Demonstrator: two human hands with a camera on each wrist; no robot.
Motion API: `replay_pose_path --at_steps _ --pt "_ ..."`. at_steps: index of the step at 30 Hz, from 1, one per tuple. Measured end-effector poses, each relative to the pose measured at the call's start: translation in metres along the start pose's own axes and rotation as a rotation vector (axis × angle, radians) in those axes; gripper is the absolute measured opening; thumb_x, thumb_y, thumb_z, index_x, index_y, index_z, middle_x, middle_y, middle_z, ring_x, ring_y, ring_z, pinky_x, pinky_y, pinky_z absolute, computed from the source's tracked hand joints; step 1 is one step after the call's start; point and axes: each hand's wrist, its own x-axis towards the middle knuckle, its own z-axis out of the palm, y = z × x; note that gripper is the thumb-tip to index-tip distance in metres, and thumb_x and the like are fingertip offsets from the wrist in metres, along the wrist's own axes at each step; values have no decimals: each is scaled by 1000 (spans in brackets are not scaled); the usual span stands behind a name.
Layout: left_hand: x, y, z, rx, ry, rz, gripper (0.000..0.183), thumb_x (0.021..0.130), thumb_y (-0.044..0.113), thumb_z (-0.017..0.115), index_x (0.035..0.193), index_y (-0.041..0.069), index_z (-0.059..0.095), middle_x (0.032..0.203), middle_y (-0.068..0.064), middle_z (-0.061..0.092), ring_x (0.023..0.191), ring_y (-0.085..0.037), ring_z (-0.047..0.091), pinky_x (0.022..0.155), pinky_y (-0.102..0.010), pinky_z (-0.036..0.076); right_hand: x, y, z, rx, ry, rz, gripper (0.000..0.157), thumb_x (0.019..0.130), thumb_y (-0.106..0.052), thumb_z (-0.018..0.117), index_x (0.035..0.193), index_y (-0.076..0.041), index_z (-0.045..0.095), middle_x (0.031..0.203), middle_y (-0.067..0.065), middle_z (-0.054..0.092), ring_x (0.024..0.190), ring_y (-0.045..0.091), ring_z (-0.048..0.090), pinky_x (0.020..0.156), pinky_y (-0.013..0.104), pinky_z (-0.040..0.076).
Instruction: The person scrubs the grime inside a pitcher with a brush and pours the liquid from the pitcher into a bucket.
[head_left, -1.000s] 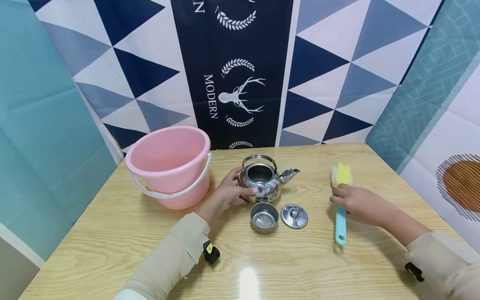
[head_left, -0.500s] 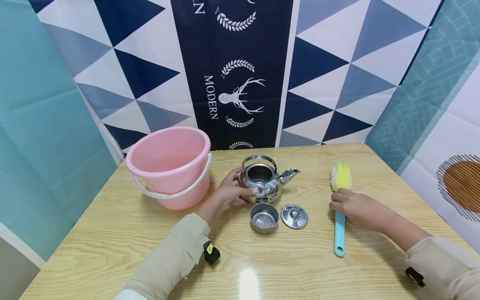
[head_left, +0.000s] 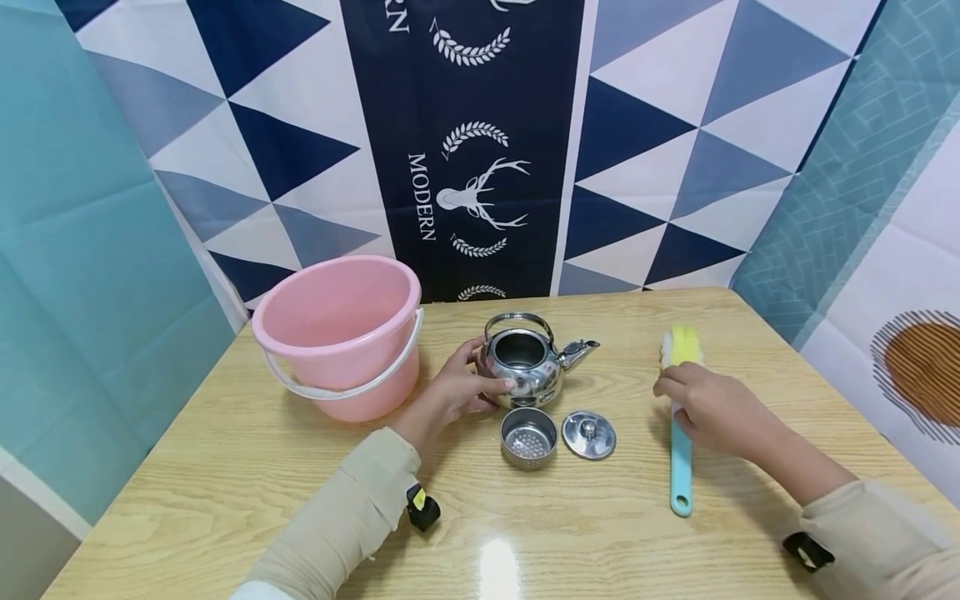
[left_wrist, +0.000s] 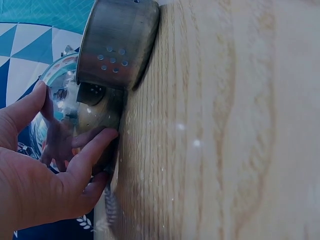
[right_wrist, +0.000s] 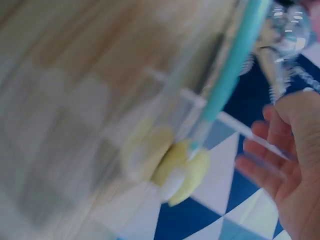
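Note:
My left hand holds the side of a shiny steel teapot, thumb on its front and fingers around its base. The teapot stands lidless, handle up, spout to the right. Just in front of it sits a perforated steel strainer cup, also large in the left wrist view. The pot lid lies beside the cup, knob up. At the right, a cleaning brush with a turquoise handle and yellow-white head lies on the table. My right hand hovers over it; the right wrist view shows its loosely bent fingers apart from the handle.
A pink bucket with a white handle stands at the back left, close behind my left forearm. The wooden table ends at a patterned wall cloth at the back. Teal hangings flank both sides.
The brush has come down and slightly toward me onto the table. My right hand has let it go and risen off the handle. My left hand and the teapot keep still.

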Motion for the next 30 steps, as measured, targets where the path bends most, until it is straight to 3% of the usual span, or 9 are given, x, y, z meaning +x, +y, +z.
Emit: replay_pose_path --at_steps 2,4,7,9,13,17,20,26,30 --pt "0 0 1 -2 -3 1 92 75 -11 78 148 27 39 151 -13 30 108 -39 56 73 -48 59 8 -9 -2 49 39 137 31 65 5 66 94 -5 65 91 8 62 74 20 58 49 31 47" --pt "-1 0 1 -7 -8 0 92 75 -11 78 149 26 38 152 -13 29 110 -40 55 74 -50 59 18 -19 -2 173 37 307 27 73 3 66 100 -2 65 95 12 65 78 24 62 56 36 53" --pt "-2 1 0 -24 -9 -11 93 75 -12 77 150 26 37 153 -12 27 115 -41 51 77 -53 58 36 -32 -2 474 -6 571 26 86 -1 63 111 4 60 106 19 64 91 31 64 73 42 57" --pt "-4 2 -1 -29 -6 -23 93 74 -12 77 150 26 37 154 -12 25 119 -42 49 77 -54 57 48 -38 -2 715 -31 738 30 91 -3 58 119 8 55 114 24 60 101 34 61 79 39 58" --pt "-5 6 -1 -35 -9 -45 97 74 -13 77 151 27 35 155 -12 23 123 -42 45 78 -55 57 68 -44 -3 1120 -34 978 46 98 -9 50 135 15 36 131 30 43 118 39 49 88 33 56" --pt "-5 9 -2 -81 -8 -72 96 78 -9 75 154 29 29 154 -13 26 125 -39 45 81 -59 54 80 -42 -3 1357 7 1097 62 99 -14 45 146 14 15 145 33 24 135 47 27 100 47 47" --pt "-3 10 -4 -128 -5 -104 89 84 -1 73 154 28 27 153 -15 28 127 -40 43 85 -64 50 87 -38 0 1444 13 1165 74 97 -18 50 151 9 6 153 30 12 139 48 16 105 56 39" --pt "-1 16 -8 -236 -1 -171 76 90 20 71 153 25 29 154 -16 27 135 -46 31 92 -74 38 104 -40 6 1535 -39 1302 92 96 -35 59 154 0 -3 157 29 -5 141 49 14 106 63 33" --pt "0 18 -9 -309 21 -220 68 92 35 68 149 22 34 152 -17 29 136 -46 29 95 -76 33 116 -42 16 1618 -38 1387 103 93 -46 61 154 -9 -13 158 27 -4 142 48 13 104 65 34"
